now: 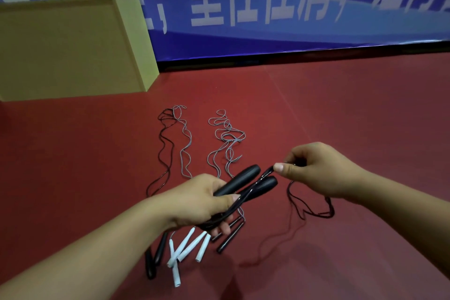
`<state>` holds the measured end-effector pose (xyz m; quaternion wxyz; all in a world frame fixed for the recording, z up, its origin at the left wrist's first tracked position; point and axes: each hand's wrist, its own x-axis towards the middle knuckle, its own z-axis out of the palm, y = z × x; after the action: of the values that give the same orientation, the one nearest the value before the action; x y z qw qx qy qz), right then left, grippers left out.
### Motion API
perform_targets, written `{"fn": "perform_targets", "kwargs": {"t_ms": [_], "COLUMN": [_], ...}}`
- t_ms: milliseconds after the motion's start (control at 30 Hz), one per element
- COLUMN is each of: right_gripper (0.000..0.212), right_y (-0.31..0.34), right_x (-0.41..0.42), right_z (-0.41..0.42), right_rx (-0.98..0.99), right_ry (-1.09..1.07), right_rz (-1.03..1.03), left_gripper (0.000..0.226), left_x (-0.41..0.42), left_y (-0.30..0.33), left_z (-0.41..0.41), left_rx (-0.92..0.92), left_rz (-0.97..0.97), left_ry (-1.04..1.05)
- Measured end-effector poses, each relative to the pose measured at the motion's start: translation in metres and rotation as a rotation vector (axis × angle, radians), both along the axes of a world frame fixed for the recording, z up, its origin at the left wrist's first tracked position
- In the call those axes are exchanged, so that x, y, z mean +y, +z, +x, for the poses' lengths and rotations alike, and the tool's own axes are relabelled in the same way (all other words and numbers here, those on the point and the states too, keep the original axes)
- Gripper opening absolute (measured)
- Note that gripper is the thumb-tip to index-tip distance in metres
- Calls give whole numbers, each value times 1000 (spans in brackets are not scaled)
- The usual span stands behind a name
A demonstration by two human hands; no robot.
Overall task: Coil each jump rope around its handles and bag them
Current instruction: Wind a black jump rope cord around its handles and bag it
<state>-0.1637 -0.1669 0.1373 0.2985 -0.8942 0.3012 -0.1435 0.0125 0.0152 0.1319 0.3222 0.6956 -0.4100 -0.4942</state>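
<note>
head view: a person's left hand (199, 200) has its fingers clamped on a pair of black handles (246, 184) held side by side, while the right hand (316, 170) has its fingers pinched together on that rope's black cord (314, 212), its slack trailing to the red floor (341, 109). wrapping well likely means keeping the cord taut and the turns close. other jump ropes (190, 248) lie uncoiled on the floor below the hands. no bag is in view.
</note>
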Motion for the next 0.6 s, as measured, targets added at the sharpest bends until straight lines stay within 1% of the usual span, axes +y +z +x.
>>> {"fn": "perform_targets", "kwargs": {"t_ms": [133, 200, 267, 300, 400, 533, 600], "right_gripper": [37, 37, 38, 38, 36, 35, 33], "right_y": [-4, -7, -9, -9, -7, -5, -4], "right_x": [2, 4, 6, 7, 9, 12, 15], "right_z": [-3, -5, -7, -8, -9, -9, -9], "right_rx": [8, 36, 59, 65, 49, 2, -18], "right_ry": [-2, -5, -5, -4, -12, -17, -17], "right_rz": [22, 3, 4, 7, 20, 67, 84], "left_gripper": [18, 19, 21, 22, 23, 13, 14], "left_x": [-3, -4, -6, -6, -5, -2, -1], "left_y": [-2, -4, -5, -6, -4, 0, 2], "left_z": [-1, 1, 5, 6, 3, -10, -13], "left_rx": [-6, -74, -163, -179, -133, 26, 24], "left_rz": [14, 6, 0, -1, 1, 4, 8], "left_ry": [76, 122, 127, 120, 54, -6, -29]}}
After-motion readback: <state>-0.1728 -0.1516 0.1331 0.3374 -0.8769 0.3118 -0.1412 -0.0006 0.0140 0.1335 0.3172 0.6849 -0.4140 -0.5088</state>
